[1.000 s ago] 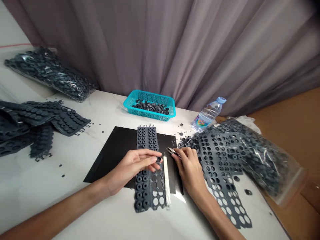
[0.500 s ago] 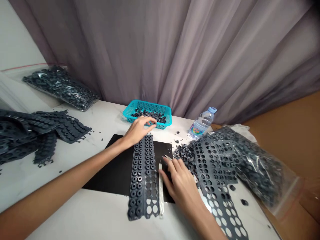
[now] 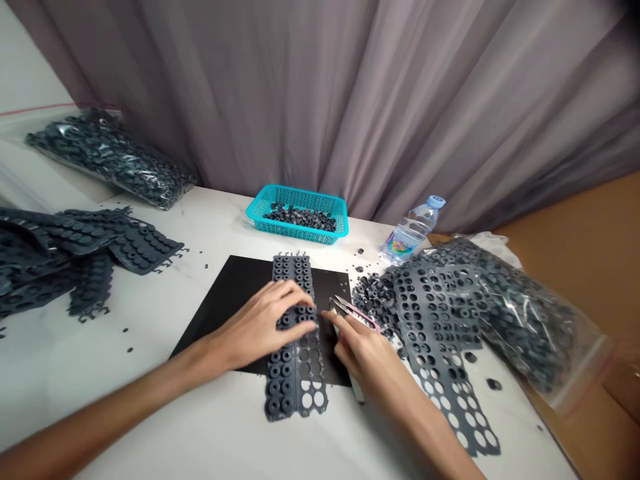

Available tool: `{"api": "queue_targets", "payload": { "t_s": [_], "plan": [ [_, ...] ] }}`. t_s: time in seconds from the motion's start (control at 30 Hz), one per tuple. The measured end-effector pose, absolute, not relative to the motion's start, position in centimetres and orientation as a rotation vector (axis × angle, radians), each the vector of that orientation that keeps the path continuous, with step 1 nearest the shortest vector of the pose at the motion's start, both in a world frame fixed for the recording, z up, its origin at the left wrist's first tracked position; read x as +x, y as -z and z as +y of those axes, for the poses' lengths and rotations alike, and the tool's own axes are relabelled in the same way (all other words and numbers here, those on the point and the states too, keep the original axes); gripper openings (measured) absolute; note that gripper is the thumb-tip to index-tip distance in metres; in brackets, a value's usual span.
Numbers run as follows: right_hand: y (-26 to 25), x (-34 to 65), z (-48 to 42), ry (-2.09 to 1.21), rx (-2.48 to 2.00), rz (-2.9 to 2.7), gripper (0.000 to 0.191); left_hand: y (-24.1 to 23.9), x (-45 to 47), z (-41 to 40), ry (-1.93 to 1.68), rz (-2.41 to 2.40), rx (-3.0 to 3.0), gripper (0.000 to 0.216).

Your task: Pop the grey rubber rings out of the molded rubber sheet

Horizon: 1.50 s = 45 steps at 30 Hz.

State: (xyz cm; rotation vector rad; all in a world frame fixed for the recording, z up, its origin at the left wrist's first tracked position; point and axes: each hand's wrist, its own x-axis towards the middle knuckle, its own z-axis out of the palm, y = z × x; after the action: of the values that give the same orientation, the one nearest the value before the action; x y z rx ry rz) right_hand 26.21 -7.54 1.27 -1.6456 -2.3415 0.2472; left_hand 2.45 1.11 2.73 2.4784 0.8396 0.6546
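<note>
A dark rubber sheet [image 3: 303,347] of ring-shaped pieces lies lengthwise on a black mat [image 3: 220,303]. Its lower right part has bare round holes. My left hand [image 3: 273,317] is over the middle of the sheet, thumb and fingers apart, with nothing visible between them. To the right of the sheet, my right hand [image 3: 363,340] closes on a slim white pen-like tool [image 3: 357,390]; its middle is hidden by the hand. Small snips [image 3: 353,310] with pink edging show just beyond the right fingers; whether the hand also grips them I cannot tell.
A turquoise basket [image 3: 300,233] of small black pieces stands behind the mat. To the right are a loose pile [image 3: 375,297], a punched sheet [image 3: 430,333], a water bottle [image 3: 410,230] and a filled plastic bag [image 3: 535,327]. Another bag [image 3: 115,160] and stacked sheets [image 3: 90,253] lie left.
My left hand has come back from near the basket to the sheet, and its fingers have spread. The white tool, lying beside the sheet before, is now in my right hand. The view has shifted slightly.
</note>
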Motion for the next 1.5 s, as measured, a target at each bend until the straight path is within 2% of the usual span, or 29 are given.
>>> {"api": "queue_targets", "payload": {
  "t_s": [0.07,0.13,0.23,0.33,0.53,0.63,0.77,0.93,1.07,1.5],
  "plan": [
    [-1.8,26.7,-7.5,-0.233,-1.531,-2.292,0.038,-1.5,1.4,-0.6,-0.579,0.895,2.469,0.041],
    [-2.1,27.1,-7.3,-0.138,-1.403,-2.277,0.037,-0.6,0.9,-1.2,-0.541,0.922,2.468,0.054],
    [-2.5,27.8,-6.9,-0.034,-1.247,-2.313,0.044,-0.2,0.6,-0.8,-0.485,0.905,2.464,0.060],
    [-2.7,28.3,-6.8,-0.011,-1.207,-2.322,0.038,-0.4,0.4,0.1,-0.443,0.877,2.486,0.062],
    [-2.1,27.8,-7.0,-0.036,-1.351,-2.114,0.005,-0.9,0.0,1.0,-0.503,0.782,2.596,0.046],
    [-1.7,26.6,-7.3,-0.196,-1.478,-1.890,0.024,-0.6,0.2,0.8,-0.619,0.774,2.621,0.035],
    [-1.6,24.9,-7.7,-0.684,-1.535,-1.637,0.039,-0.4,0.5,0.5,-0.700,0.788,2.603,0.016],
    [-1.4,23.6,-7.5,-1.022,-1.431,-1.426,0.024,-0.5,0.6,0.4,-0.701,0.792,2.567,0.013],
    [-0.6,22.9,-7.1,-1.171,-1.358,-1.299,0.020,-0.4,0.7,0.4,-0.699,0.772,2.573,0.015],
    [0.3,22.3,-6.9,-1.212,-1.367,-1.347,0.013,-0.1,0.9,0.6,-0.696,0.817,2.582,0.012]
  ]
}}
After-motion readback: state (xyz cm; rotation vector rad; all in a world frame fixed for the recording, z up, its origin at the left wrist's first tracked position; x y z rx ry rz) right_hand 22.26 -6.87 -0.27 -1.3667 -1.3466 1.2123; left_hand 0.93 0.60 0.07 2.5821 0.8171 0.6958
